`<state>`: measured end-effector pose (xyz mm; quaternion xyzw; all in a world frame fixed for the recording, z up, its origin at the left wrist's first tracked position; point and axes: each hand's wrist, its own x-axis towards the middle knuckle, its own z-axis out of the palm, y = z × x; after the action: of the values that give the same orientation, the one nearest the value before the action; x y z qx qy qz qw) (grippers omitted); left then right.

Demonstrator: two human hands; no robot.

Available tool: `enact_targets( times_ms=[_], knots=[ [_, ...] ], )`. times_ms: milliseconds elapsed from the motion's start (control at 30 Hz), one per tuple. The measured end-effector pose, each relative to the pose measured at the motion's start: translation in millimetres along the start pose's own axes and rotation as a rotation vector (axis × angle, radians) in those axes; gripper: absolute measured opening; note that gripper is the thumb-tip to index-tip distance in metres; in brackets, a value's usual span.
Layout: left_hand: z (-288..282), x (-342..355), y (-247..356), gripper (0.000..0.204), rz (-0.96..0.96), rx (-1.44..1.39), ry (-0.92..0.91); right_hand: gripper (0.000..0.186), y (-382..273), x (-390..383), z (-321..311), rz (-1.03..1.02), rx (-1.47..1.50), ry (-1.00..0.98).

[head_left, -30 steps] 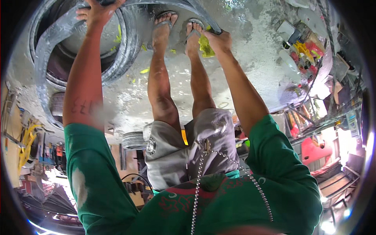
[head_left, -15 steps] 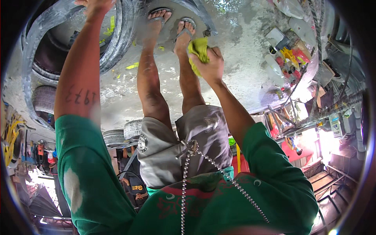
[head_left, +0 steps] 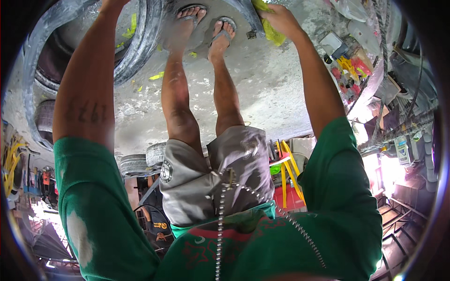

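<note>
At the top left my left hand (head_left: 112, 4) reaches to a large dusty tire (head_left: 140, 47) lying on the concrete floor; its fingers are cut off by the frame edge. A long grey, flattened rubber tube (head_left: 33, 79) curves around that tire, and its free end (head_left: 248, 14) hangs at top centre. My right hand (head_left: 279, 18) grips a yellow-green cloth (head_left: 269, 35) against that end. Both of my feet (head_left: 220, 33) stand in grey flip-flops between the tire and the cloth, among small yellow scraps.
Plastic containers (head_left: 332, 44), bottles and coloured clutter lie at the right, beside cables and metal parts. More tires (head_left: 133, 166) lie behind me. A yellow metal stand (head_left: 293, 173) is near my right hip. Another person in a black shirt (head_left: 157, 220) appears low at centre left.
My right hand let go of the tube's end, took up the cloth, and has moved up and right to that end with it. My left hand has slid slightly upward, mostly out of frame.
</note>
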<state>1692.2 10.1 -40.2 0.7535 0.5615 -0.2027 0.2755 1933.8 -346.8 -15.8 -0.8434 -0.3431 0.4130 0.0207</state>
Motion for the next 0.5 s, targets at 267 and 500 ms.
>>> enact_targets(
  times_ms=[267,500],
  knots=[
    [-4.3,-5.3,5.5,0.149,-0.046,0.016,-0.024,0.036,-2.9,-97.9,-83.9,0.125,0.458,-0.609],
    [14.5,-155.8,-105.7,0.140,0.108,-0.197,0.292,0.028,67.7,-232.9,-54.0,0.257,0.385,-0.357]
  ],
)
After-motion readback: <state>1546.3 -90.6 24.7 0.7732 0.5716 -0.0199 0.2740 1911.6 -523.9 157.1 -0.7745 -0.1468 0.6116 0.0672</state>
